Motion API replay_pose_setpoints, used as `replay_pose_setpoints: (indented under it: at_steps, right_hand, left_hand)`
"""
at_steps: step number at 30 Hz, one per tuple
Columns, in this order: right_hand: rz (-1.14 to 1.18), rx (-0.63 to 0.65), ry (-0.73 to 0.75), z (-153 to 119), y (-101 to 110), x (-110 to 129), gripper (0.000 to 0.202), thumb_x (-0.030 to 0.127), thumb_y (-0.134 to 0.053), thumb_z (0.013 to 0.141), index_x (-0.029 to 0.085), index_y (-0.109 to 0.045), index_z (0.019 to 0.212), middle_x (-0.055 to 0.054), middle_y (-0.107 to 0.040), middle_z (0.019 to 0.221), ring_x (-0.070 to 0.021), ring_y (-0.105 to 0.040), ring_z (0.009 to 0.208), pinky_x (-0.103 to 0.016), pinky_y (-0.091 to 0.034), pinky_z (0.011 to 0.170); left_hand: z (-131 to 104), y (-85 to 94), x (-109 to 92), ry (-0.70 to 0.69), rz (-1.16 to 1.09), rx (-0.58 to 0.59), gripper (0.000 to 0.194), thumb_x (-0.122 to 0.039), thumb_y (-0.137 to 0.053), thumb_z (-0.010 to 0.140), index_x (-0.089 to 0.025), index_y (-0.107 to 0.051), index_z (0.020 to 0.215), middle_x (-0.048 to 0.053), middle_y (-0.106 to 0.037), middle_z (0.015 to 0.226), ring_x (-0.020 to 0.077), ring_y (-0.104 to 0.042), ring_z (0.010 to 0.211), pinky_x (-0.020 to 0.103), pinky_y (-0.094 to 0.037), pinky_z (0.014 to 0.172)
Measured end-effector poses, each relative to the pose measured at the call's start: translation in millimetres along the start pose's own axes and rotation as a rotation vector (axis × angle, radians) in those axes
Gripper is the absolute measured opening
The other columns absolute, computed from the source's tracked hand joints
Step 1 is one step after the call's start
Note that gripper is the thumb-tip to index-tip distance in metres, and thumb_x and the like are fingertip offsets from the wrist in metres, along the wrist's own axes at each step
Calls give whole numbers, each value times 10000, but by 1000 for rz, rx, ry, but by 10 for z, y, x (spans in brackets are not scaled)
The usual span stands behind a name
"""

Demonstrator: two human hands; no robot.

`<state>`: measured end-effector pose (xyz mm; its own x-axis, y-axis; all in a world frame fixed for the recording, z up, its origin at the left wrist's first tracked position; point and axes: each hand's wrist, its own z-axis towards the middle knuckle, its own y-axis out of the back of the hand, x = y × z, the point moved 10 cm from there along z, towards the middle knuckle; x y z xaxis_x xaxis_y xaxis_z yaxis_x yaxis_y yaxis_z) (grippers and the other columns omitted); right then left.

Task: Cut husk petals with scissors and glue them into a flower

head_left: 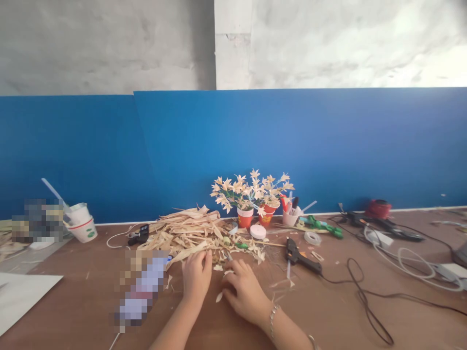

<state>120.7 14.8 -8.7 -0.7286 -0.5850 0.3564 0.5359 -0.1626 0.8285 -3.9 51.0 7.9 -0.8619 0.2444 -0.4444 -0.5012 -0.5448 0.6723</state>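
My left hand [197,274] rests at the front edge of a heap of dry tan husks [186,231], its fingers bent and partly hidden; what it may hold does not show. To its right is my right hand [245,290], with a bracelet at the wrist and curved fingers. Under those fingers lies a small pale petal-like piece [219,297], and something metallic shows by the fingertips. Pale husk flowers [239,187] stand behind the hands in a red cup [244,218] and a second red cup [267,216].
A black glue gun [302,257] with a looping cable lies to the right, near a tape roll [312,237] and a round white lid [258,232]. White cups [84,228] stand at the left. Cords and a power strip [452,273] spread at the far right. A blue panel [233,141] stands behind.
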Motion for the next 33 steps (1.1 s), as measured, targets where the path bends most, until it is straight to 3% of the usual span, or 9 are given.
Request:
replay_pose_setpoints:
  at_steps: [4, 9, 14, 16, 19, 22, 27, 33]
  right_hand:
    - [48, 83, 64, -31, -111, 145, 57, 183, -613, 750, 223, -606, 790, -21, -539, 1036, -199, -459, 960, -322, -347, 811]
    - [26, 94, 32, -23, -179, 90, 66, 138, -592, 760, 201, -581, 746, -29, -558, 986, -203, -471, 940, -329, -360, 799]
    - [188, -70, -52, 27, 23, -81, 110, 96, -531, 776, 195, -567, 746, -46, -580, 995, -200, -500, 934, -332, -384, 798]
    - [323, -157, -112, 35, 104, -216, 119, 111, -504, 796, 190, -563, 730, -53, -593, 941, -190, -520, 914, -325, -401, 808]
    - [502, -225, -188, 31, 117, -422, 126, 191, -510, 812, 186, -563, 697, -56, -606, 877, -190, -549, 879, -322, -430, 800]
    - [592, -241, -225, 21, 62, -551, 169, 283, -520, 815, 183, -575, 690, -68, -612, 889, -197, -564, 869, -328, -447, 789]
    - [619, -192, -251, 30, -1, -581, 240, 347, -488, 839, 179, -581, 695, -74, -613, 897, -188, -570, 850, -308, -456, 752]
    - [526, -192, -150, 44, 194, -374, 84, 206, -527, 788, 185, -600, 824, -60, -597, 904, -184, -544, 891, -310, -434, 808]
  left_hand:
    - [15, 0, 29, -5, -15, -1, 300, -292, -414, 866, -196, -594, 647, 36, -646, 663, 202, -591, 712, 291, -361, 639]
    - [21, -71, 32, -19, -106, 31, 313, -292, -418, 863, -193, -579, 614, 35, -633, 648, 196, -577, 701, 288, -396, 640]
    - [-9, -130, -133, -124, -351, 114, 160, -182, -471, 803, -188, -629, 774, 48, -652, 792, 197, -574, 810, 322, -447, 748]
    - [-49, -147, -281, -211, -435, 192, 216, -98, -478, 755, -196, -642, 854, 54, -651, 862, 200, -566, 872, 338, -445, 795]
    - [-115, -148, -462, -300, -494, 287, 286, -60, -480, 729, -215, -657, 892, 62, -648, 893, 208, -558, 891, 359, -443, 806]
    - [-142, -131, -547, -335, -508, 321, 227, -106, -520, 755, -226, -667, 881, 59, -655, 876, 204, -558, 867, 358, -445, 788]
    - [-117, -130, -514, -320, -499, 295, 126, -191, -546, 801, -215, -668, 779, 42, -654, 787, 186, -558, 808, 332, -442, 748]
    - [-93, -215, -383, -221, -545, 297, 148, -257, -542, 814, -200, -655, 738, 44, -650, 752, 188, -565, 778, 329, -450, 730]
